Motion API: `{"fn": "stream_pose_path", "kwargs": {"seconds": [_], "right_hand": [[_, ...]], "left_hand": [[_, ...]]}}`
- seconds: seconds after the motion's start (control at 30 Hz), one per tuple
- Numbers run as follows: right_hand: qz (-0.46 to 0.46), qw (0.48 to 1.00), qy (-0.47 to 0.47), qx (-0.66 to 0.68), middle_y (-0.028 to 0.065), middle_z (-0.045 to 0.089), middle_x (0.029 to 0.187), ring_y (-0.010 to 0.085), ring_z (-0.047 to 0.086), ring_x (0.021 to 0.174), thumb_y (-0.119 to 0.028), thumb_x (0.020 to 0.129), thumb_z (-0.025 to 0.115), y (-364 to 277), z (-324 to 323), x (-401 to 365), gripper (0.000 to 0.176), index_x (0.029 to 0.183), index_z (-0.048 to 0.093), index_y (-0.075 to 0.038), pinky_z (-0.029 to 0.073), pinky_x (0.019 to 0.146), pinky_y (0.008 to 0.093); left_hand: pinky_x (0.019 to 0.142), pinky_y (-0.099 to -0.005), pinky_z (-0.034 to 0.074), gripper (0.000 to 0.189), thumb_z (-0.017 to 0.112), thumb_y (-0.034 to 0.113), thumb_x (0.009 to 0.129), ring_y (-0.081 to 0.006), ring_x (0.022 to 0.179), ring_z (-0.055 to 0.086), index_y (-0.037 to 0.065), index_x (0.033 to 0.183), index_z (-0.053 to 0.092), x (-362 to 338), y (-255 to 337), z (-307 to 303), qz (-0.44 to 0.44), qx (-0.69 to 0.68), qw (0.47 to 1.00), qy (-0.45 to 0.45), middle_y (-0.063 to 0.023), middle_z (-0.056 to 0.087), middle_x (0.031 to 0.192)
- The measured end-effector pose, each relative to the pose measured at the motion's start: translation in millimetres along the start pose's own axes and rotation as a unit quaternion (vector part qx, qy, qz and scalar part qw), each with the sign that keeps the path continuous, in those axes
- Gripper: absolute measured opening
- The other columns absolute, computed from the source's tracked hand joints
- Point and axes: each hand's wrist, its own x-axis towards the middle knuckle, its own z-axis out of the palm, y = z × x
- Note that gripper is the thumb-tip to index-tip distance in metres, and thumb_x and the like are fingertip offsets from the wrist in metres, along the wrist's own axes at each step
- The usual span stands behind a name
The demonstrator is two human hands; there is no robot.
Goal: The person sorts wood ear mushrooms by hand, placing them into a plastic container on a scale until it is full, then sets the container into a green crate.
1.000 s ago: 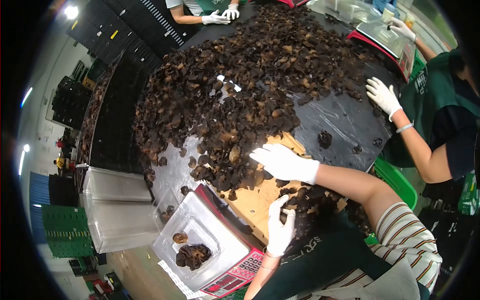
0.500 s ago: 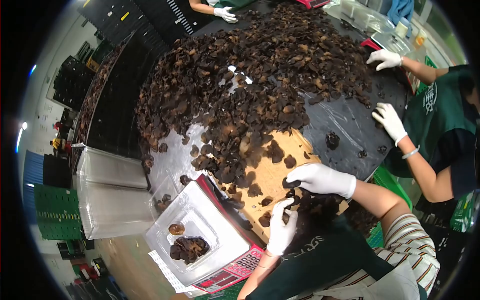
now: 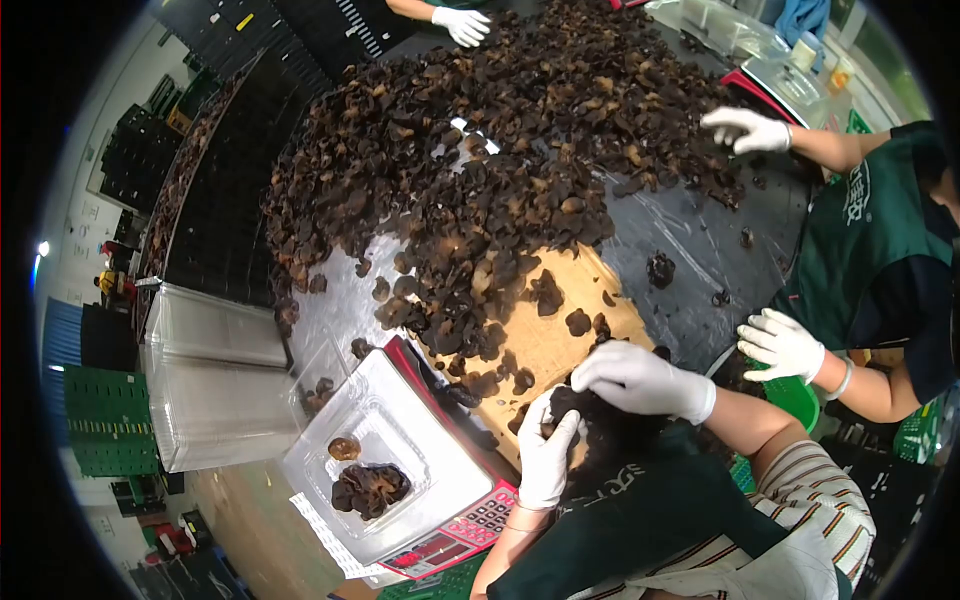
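My left hand [image 3: 545, 455], white-gloved, has its thumb and fingers closed on a dark wood ear mushroom [image 3: 568, 402]. Close beside it, my right hand [image 3: 645, 380] curls its fingers down at the same dark pieces; its fingertips are partly hidden. Both hands are over the near end of a brown cardboard sheet [image 3: 570, 335] strewn with wood ears. To the left, a clear plastic tray [image 3: 380, 435] on a scale [image 3: 462, 480] holds a dark wood ear cluster [image 3: 370, 491] and a small brown piece [image 3: 344, 448].
A large heap of wood ears [image 3: 450, 170] covers the table beyond the cardboard. Stacked clear trays [image 3: 215, 380] stand left of the scale. On the right a co-worker's gloved hands [image 3: 783, 345] are near a green basket [image 3: 790, 400]; another person's hand [image 3: 462, 25] is at the far edge.
My hands have come together around the dark pieces. The right co-worker's one hand has moved to the heap, the other down toward the green basket. The view has shifted slightly.
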Motion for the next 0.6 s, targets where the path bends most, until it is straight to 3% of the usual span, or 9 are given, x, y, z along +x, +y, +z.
{"fn": "stream_pose_path", "kwargs": {"seconds": [0.07, 0.2, 0.3, 0.4, 0.43, 0.53, 0.6], "right_hand": [[0.038, 0.999, 0.016, -0.02, 0.0092, 0.068, 0.093, 0.0279, 0.065, 0.09, 0.003, 0.081, 0.061, 15, -1, 14, 0.015, 0.092, 0.067, -0.005, 0.051, 0.081, 0.0362], [-0.028, 0.998, 0.036, -0.052, 0.0103, 0.067, 0.099, 0.0291, 0.063, 0.094, -0.009, 0.086, 0.061, 39, 1, 62, 0.014, 0.099, 0.066, -0.006, 0.048, 0.086, 0.0383], [-0.095, 0.985, 0.011, -0.145, 0.0099, 0.063, 0.103, 0.0281, 0.059, 0.096, -0.013, 0.083, 0.064, 67, 29, 94, 0.023, 0.105, 0.063, -0.007, 0.046, 0.086, 0.0387], [-0.088, 0.938, -0.046, -0.332, 0.0098, 0.058, 0.104, 0.0266, 0.056, 0.096, -0.017, 0.079, 0.066, 80, 53, 104, 0.033, 0.11, 0.06, -0.007, 0.044, 0.084, 0.0383], [-0.148, 0.932, 0.017, -0.329, 0.0088, 0.055, 0.093, 0.0248, 0.054, 0.086, -0.016, 0.08, 0.062, 86, 57, 107, 0.024, 0.103, 0.061, -0.008, 0.042, 0.078, 0.0349], [-0.104, 0.949, -0.054, -0.291, 0.0108, 0.056, 0.095, 0.0257, 0.055, 0.089, -0.012, 0.08, 0.06, 91, 57, 95, 0.027, 0.107, 0.06, -0.007, 0.043, 0.08, 0.0358], [-0.032, 0.992, -0.065, -0.104, 0.0127, 0.062, 0.097, 0.0289, 0.06, 0.092, -0.001, 0.081, 0.054, 84, 47, 82, 0.034, 0.114, 0.057, -0.003, 0.047, 0.083, 0.0387]], "left_hand": [[0.071, -0.0223, 0.048, 0.031, 0.057, -0.002, 0.092, -0.0093, 0.078, 0.058, 0.002, 0.122, 0.055, 1, -4, -6, 0.011, 0.02, 1.0, -0.009, -0.004, 0.063, 0.099], [0.076, -0.0256, 0.05, 0.032, 0.057, -0.004, 0.091, -0.0129, 0.082, 0.061, 0.002, 0.122, 0.054, 0, -1, -2, -0.017, -0.024, 0.999, 0.033, -0.0062, 0.063, 0.103], [0.08, -0.0291, 0.052, 0.031, 0.055, -0.006, 0.091, -0.0164, 0.087, 0.062, 0.003, 0.12, 0.053, -2, -1, -4, -0.027, -0.088, 0.995, 0.042, -0.0086, 0.062, 0.109], [0.084, -0.0319, 0.053, 0.029, 0.054, -0.008, 0.09, -0.0188, 0.095, 0.061, 0.004, 0.116, 0.053, -4, -3, -8, -0.017, -0.136, 0.99, 0.041, -0.011, 0.059, 0.116], [0.086, -0.0325, 0.053, 0.028, 0.053, -0.009, 0.09, -0.0194, 0.097, 0.061, 0.004, 0.115, 0.053, -5, -5, -9, -0.014, -0.148, 0.988, 0.042, -0.0117, 0.059, 0.118], [0.09, -0.034, 0.053, 0.028, 0.052, -0.011, 0.089, -0.0208, 0.101, 0.059, 0.004, 0.114, 0.053, -7, -7, -12, -0.008, -0.169, 0.984, 0.056, -0.013, 0.057, 0.121], [0.092, -0.0345, 0.052, 0.029, 0.052, -0.012, 0.089, -0.0215, 0.102, 0.058, 0.003, 0.113, 0.053, -8, -8, -14, 0.001, -0.181, 0.982, 0.055, -0.0136, 0.056, 0.122]]}}
